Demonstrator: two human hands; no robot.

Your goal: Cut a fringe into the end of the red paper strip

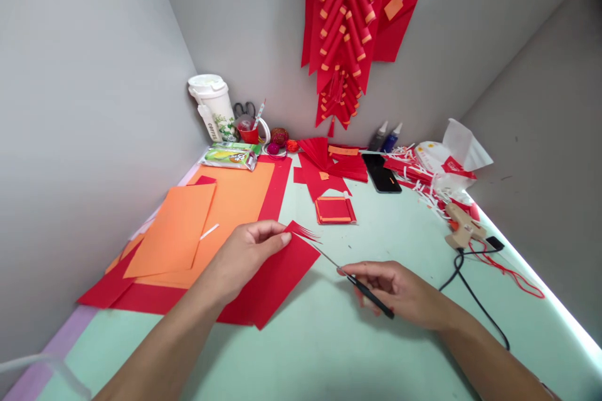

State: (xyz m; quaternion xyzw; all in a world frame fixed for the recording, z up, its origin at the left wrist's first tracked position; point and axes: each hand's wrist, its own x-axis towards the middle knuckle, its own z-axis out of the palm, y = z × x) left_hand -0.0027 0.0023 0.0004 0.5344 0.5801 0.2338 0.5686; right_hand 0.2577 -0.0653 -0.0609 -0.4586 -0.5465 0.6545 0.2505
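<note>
On the green table [329,338], left hand [244,257] pinches fringed red paper [277,276]; right hand [399,294] grips scissors [357,282].

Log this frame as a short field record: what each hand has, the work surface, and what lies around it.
left hand: pinches the fringed corner of a red paper sheet
right hand: holds scissors, tips at the fringe
surface: pale green table
left of sheet: orange paper on red sheets
far side: black phone, glue gun, red cup
wall: red paper firecracker decoration
</note>
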